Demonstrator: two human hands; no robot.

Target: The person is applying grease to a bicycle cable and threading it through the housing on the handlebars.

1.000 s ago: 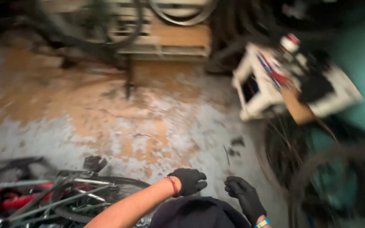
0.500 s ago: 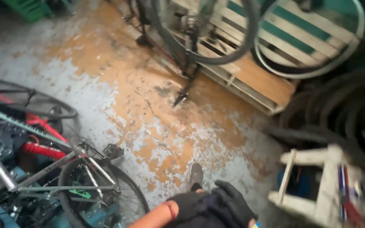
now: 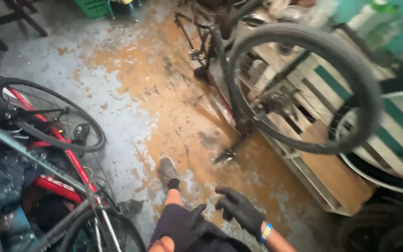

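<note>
A person in dark shorts steps forward across the patchy orange-and-grey concrete floor (image 3: 131,84), one grey shoe (image 3: 166,169) planted ahead. Half a second ago the propped bicycle stood farther off at the top of the view; now the black bicycle (image 3: 225,60) with its raised rear wheel (image 3: 304,88) fills the upper right, so the person has closed in on it and turned slightly toward it. A second ago the view showed a white stool and loose tyres instead, so the head has swung round as well.

Both hands wear black gloves and hang free of the black bicycle, well short of it. The right hand (image 3: 239,209), a blue-and-yellow wristband (image 3: 267,232) at its wrist, is loosely open with fingers spread and curled downward; it holds nothing and touches nothing. The left hand (image 3: 193,223) rests against the shorts at the thigh, fingers half curled, and seems empty, though part of it is hidden by the leg.

Behind the black bicycle lies a wooden pallet (image 3: 332,172), with a white-rimmed wheel (image 3: 388,182) leaning beyond it. Left of the black bicycle, across the floor, a red-framed bicycle (image 3: 52,135) lies in a heap of frames. A green crate (image 3: 94,7) sits far beyond, by the top edge.
</note>
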